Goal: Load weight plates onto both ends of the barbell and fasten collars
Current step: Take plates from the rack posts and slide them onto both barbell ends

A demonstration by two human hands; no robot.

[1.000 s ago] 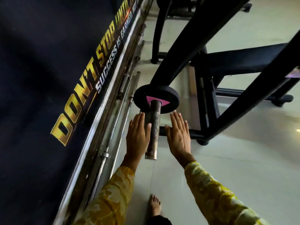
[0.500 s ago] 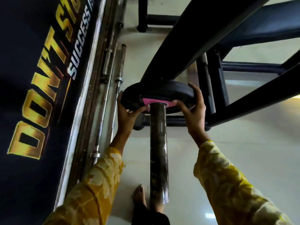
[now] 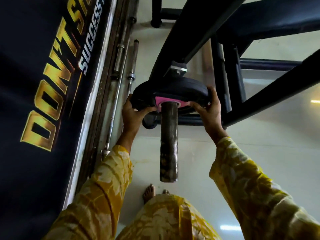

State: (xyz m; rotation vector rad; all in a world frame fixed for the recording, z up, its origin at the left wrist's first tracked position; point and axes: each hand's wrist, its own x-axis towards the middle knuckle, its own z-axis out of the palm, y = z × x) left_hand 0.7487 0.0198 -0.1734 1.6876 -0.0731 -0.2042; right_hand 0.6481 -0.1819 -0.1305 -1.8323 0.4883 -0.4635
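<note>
Both hands gripped a black weight plate (image 3: 170,90) by its rim: the left hand (image 3: 134,113) clasped the left edge with its thumb across the near face and its fingers curled behind, and the right hand (image 3: 210,110) held the right edge the same way, thumb reaching toward the pink hub (image 3: 158,102). The plate sat threaded on the barbell sleeve (image 3: 169,141), far up from the sleeve's free end, which jutted back toward the camera between the 2 forearms. Patterned yellow sleeves (image 3: 110,170) covered both arms to the wrist, and 2 bare feet (image 3: 149,190) stood on the pale tiled floor (image 3: 259,129) beneath the sleeve's end. Just beyond the plate, thick black rack beams (image 3: 195,40) angled across the view, with a silver fitting (image 3: 178,68) showing where 1 beam met the bar. A dark padded bench (image 3: 270,19) lay behind them at upper right. To the left, several spare steel bars (image 3: 119,54) lay along the foot of the wall, beside a dark banner (image 3: 26,49) printed with large gold lettering, only partly readable.
</note>
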